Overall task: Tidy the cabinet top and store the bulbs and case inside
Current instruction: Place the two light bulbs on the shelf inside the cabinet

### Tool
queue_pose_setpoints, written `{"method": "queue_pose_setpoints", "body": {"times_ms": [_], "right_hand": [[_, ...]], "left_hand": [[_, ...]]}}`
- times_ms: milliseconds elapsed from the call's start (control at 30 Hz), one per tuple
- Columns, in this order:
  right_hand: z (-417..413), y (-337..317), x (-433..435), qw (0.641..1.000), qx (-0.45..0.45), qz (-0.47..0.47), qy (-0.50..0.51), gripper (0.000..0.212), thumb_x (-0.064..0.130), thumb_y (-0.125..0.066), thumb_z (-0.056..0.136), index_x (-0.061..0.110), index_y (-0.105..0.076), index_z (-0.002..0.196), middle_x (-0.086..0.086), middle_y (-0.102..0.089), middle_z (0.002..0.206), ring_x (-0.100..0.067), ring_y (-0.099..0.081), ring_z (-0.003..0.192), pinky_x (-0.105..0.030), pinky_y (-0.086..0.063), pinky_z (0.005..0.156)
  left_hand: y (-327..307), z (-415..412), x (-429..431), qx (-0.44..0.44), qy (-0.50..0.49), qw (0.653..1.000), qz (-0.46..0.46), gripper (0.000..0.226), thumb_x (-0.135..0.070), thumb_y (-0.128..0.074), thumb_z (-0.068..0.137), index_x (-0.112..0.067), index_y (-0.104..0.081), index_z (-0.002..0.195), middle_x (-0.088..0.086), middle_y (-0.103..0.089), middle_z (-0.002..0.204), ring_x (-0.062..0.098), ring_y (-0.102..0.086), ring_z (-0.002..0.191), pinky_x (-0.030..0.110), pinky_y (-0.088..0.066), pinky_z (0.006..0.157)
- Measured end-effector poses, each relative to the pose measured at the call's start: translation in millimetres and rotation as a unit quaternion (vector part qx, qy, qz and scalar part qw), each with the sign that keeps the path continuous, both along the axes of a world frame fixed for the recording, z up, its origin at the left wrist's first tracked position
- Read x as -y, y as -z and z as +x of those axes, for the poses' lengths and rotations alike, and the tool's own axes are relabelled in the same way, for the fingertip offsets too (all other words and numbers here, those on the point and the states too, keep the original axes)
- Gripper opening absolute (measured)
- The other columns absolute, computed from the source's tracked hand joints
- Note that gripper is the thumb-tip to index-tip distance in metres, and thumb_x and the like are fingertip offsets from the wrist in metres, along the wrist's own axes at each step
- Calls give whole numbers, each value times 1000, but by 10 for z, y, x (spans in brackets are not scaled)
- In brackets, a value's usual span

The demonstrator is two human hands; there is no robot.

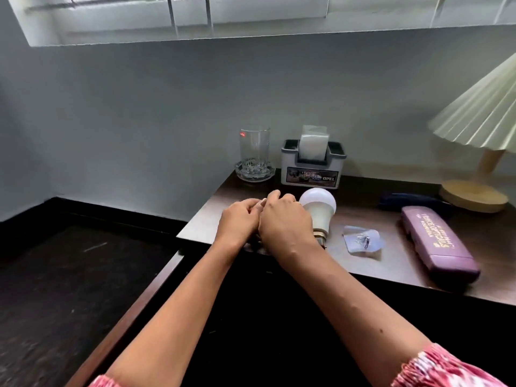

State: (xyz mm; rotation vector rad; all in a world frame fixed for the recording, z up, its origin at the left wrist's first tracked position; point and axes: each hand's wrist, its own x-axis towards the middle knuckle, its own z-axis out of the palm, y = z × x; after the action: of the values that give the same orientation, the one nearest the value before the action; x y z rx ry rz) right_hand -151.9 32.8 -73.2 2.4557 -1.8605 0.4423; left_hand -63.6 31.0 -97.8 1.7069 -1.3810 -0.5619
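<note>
Both hands meet over the near left part of the dark worktop (pixel 363 208). The left hand (pixel 240 219) is curled with its fingers drawn in against the right hand (pixel 284 222), which is also curled, knuckles up; a pale tip shows above them, but whether either hand grips anything I cannot tell. A white bulb (pixel 318 208) lies on its side just right of the right hand, touching or nearly touching it, dome toward the wall and metal base toward the front edge. Right of the bulb lies a small clear packet (pixel 361 240), and further right, well apart from the hands, the purple case (pixel 438 244) lies shut near the front edge. Behind stand a glass (pixel 254 152) in a glass dish, a grey box (pixel 312 166) and a pleated lamp (pixel 480 129).
</note>
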Motion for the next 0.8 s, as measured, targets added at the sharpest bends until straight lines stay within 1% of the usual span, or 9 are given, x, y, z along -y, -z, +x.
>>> {"method": "queue_pose_setpoints", "body": {"times_ms": [100, 167, 233, 300, 367, 500, 567, 667, 800], "right_hand": [[-14, -35, -42, 1000, 9, 15, -24, 32, 7, -33, 94, -6, -39, 123, -22, -52, 122, -35, -49, 115, -38, -44, 90], [-23, -68, -116, 999, 21, 19, -39, 29, 6, -34, 93, -4, -42, 120, -20, -52, 122, -34, -48, 114, -37, -42, 90], [-49, -79, -204, 998, 39, -6, -52, 27, 7, -35, 93, 0, -42, 118, -18, -50, 119, -33, -47, 110, -36, -41, 87], [-105, -65, -355, 992, 109, -42, -56, 25, 12, -39, 92, 5, -42, 116, -15, -48, 116, -33, -50, 103, -36, -40, 84], [-171, 27, -584, 975, 200, -62, -73, 31, 15, -42, 91, 8, -40, 121, -14, -46, 113, -34, -52, 98, -36, -40, 84], [-305, 388, -1104, 932, 317, -123, -122, 52, 24, -41, 83, 9, -39, 132, -13, -50, 115, -29, -56, 98, -34, -47, 88], [-376, 638, -1269, 920, 352, -120, -122, 53, 31, -40, 80, 14, -41, 131, -5, -52, 115, -22, -58, 94, -30, -47, 86], [-440, 1059, -1348, 902, 416, -63, -100, 46, 35, -50, 80, 21, -44, 124, 7, -53, 113, -12, -60, 93, -22, -47, 82], [-442, 1537, -1206, 893, 448, 27, -42, 45, 27, -61, 76, 16, -52, 118, 2, -58, 109, -17, -62, 95, -18, -45, 83]], "left_hand": [[21, 24, 14, -30, 18, 999, 13, 29, -31, -48, 92, -11, -68, 85, 14, -70, 84, 30, -60, 82, 32, -44, 71], [27, 33, -1, -62, 35, 997, 19, 31, -29, -48, 93, -10, -64, 74, 6, -60, 66, 23, -51, 66, 29, -40, 64], [1, 9, -93, -119, 55, 991, 1, 25, -26, -47, 94, -12, -66, 82, 2, -60, 70, 15, -51, 65, 22, -43, 55], [-36, -40, -265, -201, 81, 976, -23, 22, -25, -47, 94, -15, -66, 99, 4, -66, 87, 12, -58, 73, 15, -46, 51], [-22, -82, -500, -236, 94, 966, -50, 24, -27, -48, 94, -16, -64, 107, 5, -69, 97, 10, -62, 75, 15, -48, 56], [189, -153, -1065, -230, 92, 958, -142, 29, -31, -54, 85, -17, -67, 106, -7, -70, 82, 4, -62, 70, 10, -47, 60], [402, -197, -1300, -272, 117, 944, -147, 31, -28, -56, 80, -17, -67, 107, -2, -70, 93, 8, -66, 81, 11, -50, 65], [827, -207, -1449, -318, 124, 934, -110, 30, -23, -63, 76, -21, -68, 106, -4, -70, 95, 9, -68, 87, 15, -53, 68], [1298, -218, -1334, -254, 67, 962, -70, 31, -37, -75, 71, -26, -69, 100, 0, -73, 97, 14, -69, 93, 36, -56, 84]]}}
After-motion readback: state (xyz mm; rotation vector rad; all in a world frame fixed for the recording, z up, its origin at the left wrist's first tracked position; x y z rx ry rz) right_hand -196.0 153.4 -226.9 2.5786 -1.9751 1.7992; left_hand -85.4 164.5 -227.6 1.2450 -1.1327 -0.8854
